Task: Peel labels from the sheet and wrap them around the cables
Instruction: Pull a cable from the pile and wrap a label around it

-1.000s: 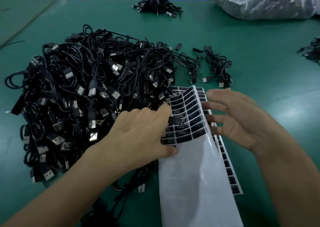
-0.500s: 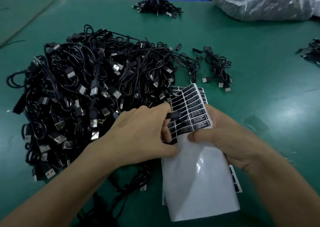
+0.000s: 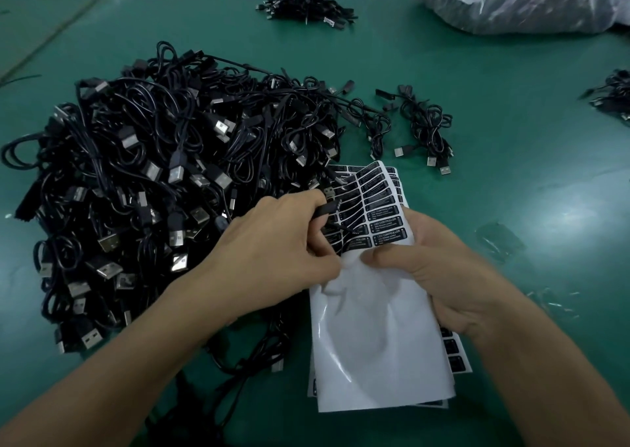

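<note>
A white backing sheet (image 3: 378, 337) with rows of black labels (image 3: 381, 208) at its far end is lifted off the green table. My right hand (image 3: 439, 276) grips the sheet from the right, thumb across its front just below the labels. My left hand (image 3: 272, 252) is curled at the sheet's left edge and holds a black cable end (image 3: 325, 209) over the labels; its fingertips pinch at the label rows. A big heap of black USB cables (image 3: 163, 180) lies left of the sheet.
More label sheets (image 3: 455, 354) lie flat under the lifted one. A small bundle of cables (image 3: 426, 129) lies beyond the sheet, another (image 3: 306, 7) at the far side, and one (image 3: 613, 95) at the right edge. A clear bag (image 3: 518, 0) sits far right.
My right hand went from spread fingers beside the sheet to gripping it and lifting it. My left hand stayed at the label rows with the cable end.
</note>
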`<action>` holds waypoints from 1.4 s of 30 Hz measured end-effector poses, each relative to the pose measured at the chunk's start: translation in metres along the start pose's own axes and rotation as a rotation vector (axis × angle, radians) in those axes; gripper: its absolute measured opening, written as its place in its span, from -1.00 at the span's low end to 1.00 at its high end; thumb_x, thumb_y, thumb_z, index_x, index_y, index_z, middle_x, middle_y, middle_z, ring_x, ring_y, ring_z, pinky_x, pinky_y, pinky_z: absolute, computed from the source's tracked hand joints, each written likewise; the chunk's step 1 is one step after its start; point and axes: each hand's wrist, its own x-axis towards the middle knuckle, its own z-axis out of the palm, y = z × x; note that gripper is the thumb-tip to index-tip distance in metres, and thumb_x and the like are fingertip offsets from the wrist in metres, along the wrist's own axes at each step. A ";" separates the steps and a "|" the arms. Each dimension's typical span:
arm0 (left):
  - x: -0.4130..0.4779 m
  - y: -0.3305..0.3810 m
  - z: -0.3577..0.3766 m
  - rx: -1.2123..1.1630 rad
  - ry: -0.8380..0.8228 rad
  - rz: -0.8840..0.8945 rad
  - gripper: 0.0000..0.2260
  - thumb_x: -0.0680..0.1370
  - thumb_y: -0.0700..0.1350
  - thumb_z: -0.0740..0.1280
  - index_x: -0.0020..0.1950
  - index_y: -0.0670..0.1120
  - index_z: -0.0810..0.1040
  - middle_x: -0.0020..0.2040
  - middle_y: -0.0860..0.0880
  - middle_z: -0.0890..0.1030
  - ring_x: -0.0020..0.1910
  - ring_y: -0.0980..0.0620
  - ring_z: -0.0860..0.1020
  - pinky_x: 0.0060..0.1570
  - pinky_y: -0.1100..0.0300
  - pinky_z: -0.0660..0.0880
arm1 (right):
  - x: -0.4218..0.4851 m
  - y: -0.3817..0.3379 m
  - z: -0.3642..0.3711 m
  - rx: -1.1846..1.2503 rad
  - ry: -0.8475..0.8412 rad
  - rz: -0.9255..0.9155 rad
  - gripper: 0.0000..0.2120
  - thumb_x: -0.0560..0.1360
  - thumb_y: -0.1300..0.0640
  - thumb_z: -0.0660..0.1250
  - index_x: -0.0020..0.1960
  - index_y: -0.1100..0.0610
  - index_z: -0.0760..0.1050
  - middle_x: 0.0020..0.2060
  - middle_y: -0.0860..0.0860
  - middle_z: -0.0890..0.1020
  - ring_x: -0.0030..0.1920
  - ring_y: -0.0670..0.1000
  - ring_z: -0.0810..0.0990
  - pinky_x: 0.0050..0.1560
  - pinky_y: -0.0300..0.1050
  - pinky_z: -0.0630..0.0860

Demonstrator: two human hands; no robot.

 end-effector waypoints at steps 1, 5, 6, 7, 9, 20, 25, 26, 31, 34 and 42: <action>0.001 -0.001 0.000 -0.016 0.002 0.001 -0.75 0.35 -0.02 0.36 -0.31 0.22 0.28 -0.27 0.06 0.69 -0.24 -0.03 0.64 -0.18 -0.14 0.59 | 0.000 0.000 0.000 0.001 0.002 0.004 -0.69 0.46 0.54 0.32 0.12 0.26 0.57 0.01 0.28 0.70 -0.08 0.20 0.71 0.01 0.12 0.65; 0.001 -0.001 0.000 -0.018 0.022 0.019 -0.71 0.40 -0.08 0.34 -0.32 0.21 0.27 -0.27 -0.03 0.68 -0.27 -0.11 0.63 -0.23 -0.18 0.57 | -0.001 -0.002 0.001 -0.034 0.008 0.033 -0.70 0.46 0.53 0.33 0.10 0.24 0.58 0.00 0.27 0.70 -0.12 0.17 0.71 -0.03 0.10 0.66; 0.001 -0.001 -0.001 -0.033 0.036 0.020 -0.70 0.41 -0.11 0.35 -0.33 0.19 0.27 -0.27 -0.06 0.67 -0.27 -0.15 0.62 -0.24 -0.20 0.56 | -0.002 -0.002 0.000 -0.063 0.010 0.031 -0.69 0.46 0.52 0.34 0.11 0.23 0.58 0.01 0.27 0.70 -0.11 0.18 0.71 0.02 0.15 0.64; 0.001 -0.001 -0.003 -0.064 0.051 0.017 -0.69 0.40 -0.14 0.36 -0.34 0.16 0.26 -0.26 -0.11 0.67 -0.25 -0.20 0.62 -0.26 -0.22 0.56 | -0.002 -0.002 0.000 -0.113 0.016 0.020 -0.67 0.46 0.48 0.36 0.13 0.17 0.58 0.01 0.23 0.71 -0.08 0.17 0.72 0.07 0.19 0.64; 0.002 -0.002 -0.009 -0.149 0.091 -0.005 -0.68 0.38 -0.18 0.38 -0.32 0.08 0.24 -0.26 -0.19 0.64 -0.25 -0.26 0.61 -0.33 -0.23 0.55 | -0.006 -0.002 -0.003 -0.330 0.094 -0.053 -0.56 0.44 0.27 0.50 0.12 -0.21 0.54 -0.06 -0.07 0.74 -0.08 -0.01 0.73 0.06 0.07 0.67; 0.007 -0.010 -0.027 -0.504 0.309 -0.097 -0.61 0.43 -0.31 0.43 -0.24 -0.03 0.21 -0.38 -0.07 0.63 -0.52 -0.01 0.59 -0.61 0.29 0.36 | -0.012 -0.008 0.006 -1.092 0.283 -0.367 -0.50 0.33 -0.19 0.53 0.21 -0.18 0.46 -0.08 -0.21 0.35 0.00 -0.24 0.41 -0.08 -0.38 0.35; 0.008 -0.006 -0.020 -0.455 0.387 -0.082 -0.61 0.36 -0.25 0.45 -0.25 -0.02 0.21 -0.38 -0.16 0.63 -0.58 -0.05 0.55 -0.62 0.24 0.36 | -0.015 -0.017 0.042 -0.947 0.284 -0.669 -0.71 0.33 -0.20 0.45 -0.06 -0.13 0.46 -0.16 -0.23 0.50 -0.11 -0.23 0.48 -0.14 -0.39 0.40; 0.008 -0.006 -0.020 -0.438 0.398 -0.079 -0.62 0.33 -0.21 0.45 -0.26 -0.01 0.21 -0.38 -0.18 0.62 -0.58 -0.08 0.54 -0.61 0.22 0.37 | -0.014 -0.017 0.049 -0.950 0.288 -0.689 -0.70 0.34 -0.18 0.47 -0.08 -0.09 0.45 -0.19 -0.20 0.51 -0.15 -0.18 0.49 -0.18 -0.33 0.42; 0.008 -0.007 -0.017 -0.383 0.424 -0.071 -0.60 0.33 -0.19 0.47 -0.25 -0.01 0.20 -0.36 -0.18 0.65 -0.47 -0.19 0.59 -0.55 0.17 0.42 | -0.003 -0.019 0.060 -1.016 0.321 -0.704 -0.72 0.40 0.09 0.49 -0.11 0.04 0.37 -0.28 -0.07 0.48 -0.26 -0.03 0.44 -0.30 -0.10 0.37; 0.008 -0.009 -0.015 -0.341 0.422 -0.078 -0.60 0.31 -0.13 0.47 -0.25 0.00 0.20 -0.34 -0.19 0.63 -0.52 0.00 0.44 -0.50 0.16 0.39 | 0.000 -0.018 0.060 -1.006 0.324 -0.689 -0.74 0.41 0.14 0.47 -0.11 0.07 0.36 -0.31 -0.06 0.49 -0.31 -0.01 0.44 -0.33 -0.09 0.34; 0.010 -0.009 -0.011 -0.365 0.408 -0.088 -0.60 0.37 -0.11 0.50 -0.22 -0.02 0.23 -0.32 -0.17 0.64 -0.48 -0.07 0.50 -0.49 0.16 0.40 | 0.005 -0.011 0.061 -1.043 0.367 -0.662 -0.84 0.48 0.22 0.35 -0.08 0.07 0.37 -0.32 0.03 0.56 -0.31 0.11 0.51 -0.31 0.12 0.51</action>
